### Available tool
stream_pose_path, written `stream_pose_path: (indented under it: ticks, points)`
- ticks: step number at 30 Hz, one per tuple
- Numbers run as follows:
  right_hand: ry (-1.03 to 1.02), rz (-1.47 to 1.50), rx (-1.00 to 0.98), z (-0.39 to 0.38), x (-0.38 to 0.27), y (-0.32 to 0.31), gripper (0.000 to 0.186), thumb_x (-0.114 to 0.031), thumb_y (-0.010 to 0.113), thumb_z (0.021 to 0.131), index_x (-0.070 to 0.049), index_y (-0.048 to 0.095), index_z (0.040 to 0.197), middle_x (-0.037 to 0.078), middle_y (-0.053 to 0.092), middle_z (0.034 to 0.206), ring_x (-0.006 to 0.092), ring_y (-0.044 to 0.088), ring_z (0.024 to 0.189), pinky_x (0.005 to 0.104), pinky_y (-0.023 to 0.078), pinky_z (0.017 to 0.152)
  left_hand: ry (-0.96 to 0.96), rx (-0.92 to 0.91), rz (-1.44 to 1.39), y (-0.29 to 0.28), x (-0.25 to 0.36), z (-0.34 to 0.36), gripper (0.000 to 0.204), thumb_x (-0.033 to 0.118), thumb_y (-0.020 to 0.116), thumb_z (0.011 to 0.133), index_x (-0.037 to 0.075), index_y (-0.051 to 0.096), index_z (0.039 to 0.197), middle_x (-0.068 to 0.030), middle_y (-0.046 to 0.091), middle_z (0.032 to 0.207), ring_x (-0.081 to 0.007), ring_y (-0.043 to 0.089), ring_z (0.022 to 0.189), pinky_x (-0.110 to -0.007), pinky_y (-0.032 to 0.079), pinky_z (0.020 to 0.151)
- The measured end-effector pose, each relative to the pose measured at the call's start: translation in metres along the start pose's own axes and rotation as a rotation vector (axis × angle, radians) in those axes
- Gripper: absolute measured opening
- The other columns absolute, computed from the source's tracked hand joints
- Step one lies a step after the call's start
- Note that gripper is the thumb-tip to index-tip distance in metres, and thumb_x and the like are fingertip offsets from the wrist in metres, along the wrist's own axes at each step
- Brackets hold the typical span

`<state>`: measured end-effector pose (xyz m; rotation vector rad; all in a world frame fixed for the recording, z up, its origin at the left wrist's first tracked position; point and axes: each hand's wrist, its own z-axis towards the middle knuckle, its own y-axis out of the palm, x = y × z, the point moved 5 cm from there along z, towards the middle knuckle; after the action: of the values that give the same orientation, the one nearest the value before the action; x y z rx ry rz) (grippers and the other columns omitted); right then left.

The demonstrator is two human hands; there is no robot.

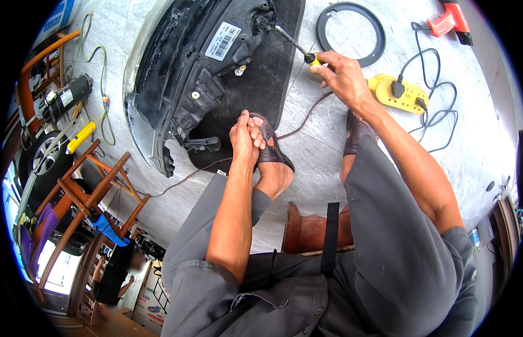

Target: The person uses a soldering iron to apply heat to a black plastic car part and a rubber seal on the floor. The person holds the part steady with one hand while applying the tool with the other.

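A car headlight assembly (185,101) lies on a black mat (256,90), its dark back housing facing up and its clear lens toward the left. In my right hand (345,81) is a screwdriver (293,41) with a yellow and black handle. Its metal shaft slants up and left, the tip close to the upper right corner of the housing; I cannot tell if they touch. My left hand (247,137) rests against my brown shoe (267,135), right of the headlight, its fingers loosely curled together with nothing visible in them.
A black ring (351,35) lies beyond my right hand. To its right are a yellow power strip (404,94) with plugged cords and a red heat gun (452,22). A brown cord (306,119) crosses the floor. Wooden chair frames (93,196) stand at left; a person (118,275) is farther back.
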<state>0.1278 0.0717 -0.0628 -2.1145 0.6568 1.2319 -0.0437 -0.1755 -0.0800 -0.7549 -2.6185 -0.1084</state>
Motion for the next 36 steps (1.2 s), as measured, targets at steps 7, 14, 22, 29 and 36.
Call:
stream_pose_path:
  ticks: [7,14,22,29,36]
  points:
    - [0.166,0.288,-0.113,-0.018,-0.009,0.048,0.024,-0.014,0.07,0.096,0.006,0.068,0.109,0.005,0.066,0.076,0.0085,0.064,0.06,0.026,0.051,0.057,0.003,-0.001,0.004,-0.001,0.0,0.0,0.04,0.043,0.06,0.101,0.016,0.047,0.075,0.0038,0.038,0.051,-0.0103,0.036,0.036,-0.029,0.034,0.034]
    - [0.22,0.456,-0.098,-0.018,-0.012,0.066,0.025,-0.013,0.069,0.096,0.008,0.067,0.109,0.004,0.067,0.079,0.0083,0.066,0.063,0.0258,0.051,0.057,0.005,-0.002,-0.002,0.0,0.0,-0.001,0.04,0.043,0.061,0.101,0.016,0.047,0.075,0.0038,0.038,0.051,-0.0104,0.036,0.036,-0.029,0.034,0.035]
    - [0.193,0.474,-0.062,-0.014,-0.008,0.068,0.023,-0.013,0.07,0.096,0.007,0.068,0.107,0.005,0.068,0.082,0.009,0.067,0.064,0.0261,0.052,0.059,0.003,0.004,0.004,0.001,0.001,-0.003,0.041,0.043,0.061,0.1,0.016,0.047,0.074,0.0039,0.038,0.051,-0.0103,0.036,0.036,-0.028,0.033,0.035]
    - [0.199,0.535,-0.03,-0.02,-0.002,0.077,0.024,-0.011,0.07,0.096,0.007,0.068,0.111,0.005,0.069,0.084,0.0096,0.067,0.064,0.0258,0.051,0.059,0.001,-0.004,0.003,0.0,0.0,-0.001,0.04,0.043,0.061,0.1,0.016,0.047,0.074,0.004,0.038,0.051,-0.0103,0.035,0.036,-0.028,0.033,0.035]
    - [0.203,0.569,-0.032,-0.012,-0.001,0.075,0.026,-0.01,0.07,0.096,0.007,0.067,0.115,0.005,0.069,0.085,0.0096,0.066,0.064,0.0254,0.05,0.058,0.005,-0.008,0.006,0.001,0.001,-0.002,0.04,0.042,0.06,0.101,0.016,0.047,0.074,0.004,0.038,0.051,-0.0102,0.036,0.036,-0.029,0.033,0.035]
